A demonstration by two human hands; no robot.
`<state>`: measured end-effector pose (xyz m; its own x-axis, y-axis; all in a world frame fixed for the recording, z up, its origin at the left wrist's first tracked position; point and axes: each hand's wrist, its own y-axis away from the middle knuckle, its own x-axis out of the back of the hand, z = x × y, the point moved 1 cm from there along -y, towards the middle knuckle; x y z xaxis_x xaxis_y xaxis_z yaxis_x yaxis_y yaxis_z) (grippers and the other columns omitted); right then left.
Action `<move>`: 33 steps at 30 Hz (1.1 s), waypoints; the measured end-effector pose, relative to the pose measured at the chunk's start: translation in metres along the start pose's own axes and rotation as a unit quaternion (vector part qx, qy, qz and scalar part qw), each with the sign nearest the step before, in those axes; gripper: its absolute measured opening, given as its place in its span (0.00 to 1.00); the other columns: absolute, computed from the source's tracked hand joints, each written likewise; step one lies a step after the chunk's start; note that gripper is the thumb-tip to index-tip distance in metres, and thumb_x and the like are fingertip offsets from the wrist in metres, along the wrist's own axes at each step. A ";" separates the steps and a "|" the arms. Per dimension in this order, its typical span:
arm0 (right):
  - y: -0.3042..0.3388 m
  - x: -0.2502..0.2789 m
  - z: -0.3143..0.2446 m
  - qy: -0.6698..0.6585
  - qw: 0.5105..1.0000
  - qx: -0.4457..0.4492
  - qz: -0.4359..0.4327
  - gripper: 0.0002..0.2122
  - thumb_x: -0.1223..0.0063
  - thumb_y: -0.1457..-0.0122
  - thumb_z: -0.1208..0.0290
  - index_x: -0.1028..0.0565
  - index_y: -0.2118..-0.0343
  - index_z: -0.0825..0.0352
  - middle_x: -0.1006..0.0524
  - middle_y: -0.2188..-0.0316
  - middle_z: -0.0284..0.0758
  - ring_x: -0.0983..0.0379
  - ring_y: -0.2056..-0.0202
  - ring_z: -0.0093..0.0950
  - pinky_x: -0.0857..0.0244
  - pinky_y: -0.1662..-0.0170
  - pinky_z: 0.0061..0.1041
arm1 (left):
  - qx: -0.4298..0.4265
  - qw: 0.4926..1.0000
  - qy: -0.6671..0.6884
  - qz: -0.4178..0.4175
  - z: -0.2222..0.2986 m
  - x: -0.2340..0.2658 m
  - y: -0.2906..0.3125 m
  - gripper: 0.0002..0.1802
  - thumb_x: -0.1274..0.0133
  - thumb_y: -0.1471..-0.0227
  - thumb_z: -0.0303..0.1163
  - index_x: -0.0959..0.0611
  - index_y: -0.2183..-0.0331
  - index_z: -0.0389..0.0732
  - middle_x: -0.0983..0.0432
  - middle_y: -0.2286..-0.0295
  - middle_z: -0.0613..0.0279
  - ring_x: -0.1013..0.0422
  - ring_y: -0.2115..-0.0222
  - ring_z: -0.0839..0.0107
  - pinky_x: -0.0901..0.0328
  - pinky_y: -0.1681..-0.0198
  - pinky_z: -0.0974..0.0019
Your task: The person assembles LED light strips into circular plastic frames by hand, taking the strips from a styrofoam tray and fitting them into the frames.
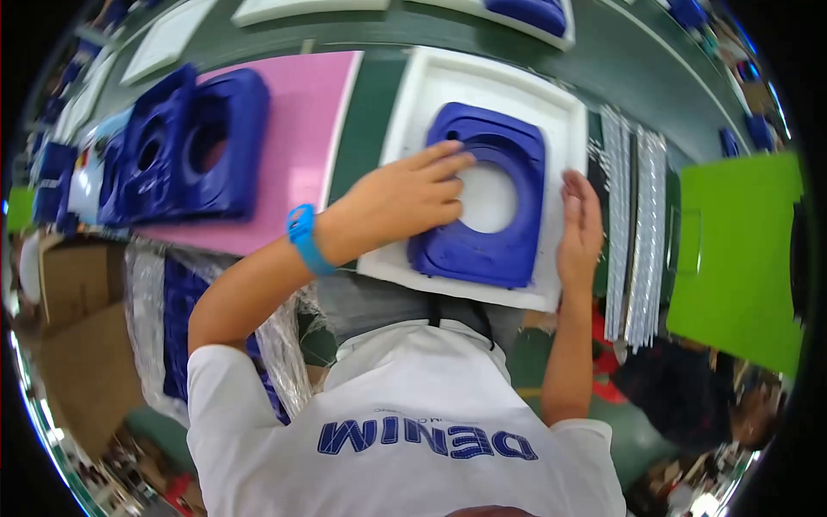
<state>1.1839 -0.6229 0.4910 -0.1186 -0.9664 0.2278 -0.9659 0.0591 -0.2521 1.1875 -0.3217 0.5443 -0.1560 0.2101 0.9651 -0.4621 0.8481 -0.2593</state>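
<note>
A blue plastic housing [482, 261] with rounded corners and a large round hole lies in a shallow white tray [398, 142], right in front of me. My left hand [405, 194] reaches over the housing's left side, its fingers stretched out and slightly apart near the edge of the hole. Whether the fingertips press on the plastic I cannot tell. On the other side, my right hand [579, 228] is held upright along the tray's right edge, fingers extended, with nothing in it. A blue wristband [308, 237] is on my left wrist.
More blue housings [233, 95] stand on a pink board [301, 129] at left. Silvery strips [616, 233] lie right of the tray, beside a bright green panel [732, 258]. Clear plastic wrap [280, 349] around blue parts and a cardboard box [82, 267] are at lower left.
</note>
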 end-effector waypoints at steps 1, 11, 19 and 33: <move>0.003 0.002 -0.004 0.064 0.998 0.013 -0.001 0.18 0.57 0.26 0.71 0.30 0.38 0.73 0.26 0.41 0.47 0.28 0.40 0.36 0.38 0.34 0.34 | 0.009 1.000 0.016 -0.012 -0.001 0.000 -0.005 0.10 0.45 0.52 0.27 0.20 0.64 0.42 0.24 0.52 0.59 0.37 0.36 0.57 0.48 0.27 0.52; 0.012 0.006 -0.011 0.106 0.993 0.043 -0.024 0.18 0.51 0.29 0.73 0.28 0.39 0.72 0.25 0.43 0.48 0.26 0.42 0.39 0.34 0.37 0.35 | 0.216 0.913 0.313 0.148 -0.042 -0.002 -0.011 0.23 0.42 0.48 0.16 0.17 0.49 0.40 0.23 0.48 0.51 0.32 0.40 0.50 0.39 0.34 0.52; -0.035 0.095 0.000 0.430 0.898 0.010 0.097 0.13 0.41 0.35 0.65 0.18 0.55 0.70 0.17 0.61 0.42 0.21 0.63 0.36 0.29 0.57 0.34 | 0.212 0.936 0.253 0.119 -0.067 -0.053 -0.053 0.31 0.35 0.46 0.36 0.21 0.42 0.41 0.22 0.53 0.49 0.25 0.52 0.50 0.30 0.47 0.59; -0.040 0.122 0.061 0.514 0.852 -0.093 0.036 0.11 0.42 0.37 0.66 0.19 0.63 0.71 0.17 0.66 0.46 0.20 0.69 0.41 0.28 0.60 0.36 | 0.213 0.889 0.359 0.191 -0.067 -0.046 -0.040 0.30 0.35 0.44 0.40 0.20 0.46 0.30 0.23 0.55 0.43 0.26 0.53 0.47 0.31 0.48 0.57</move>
<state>1.2222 -0.7582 0.4717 -0.2259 -0.2336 0.9457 -0.9560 0.2398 -0.1691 1.2718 -0.3326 0.5127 0.1536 0.8289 0.5380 -0.8071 0.4193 -0.4156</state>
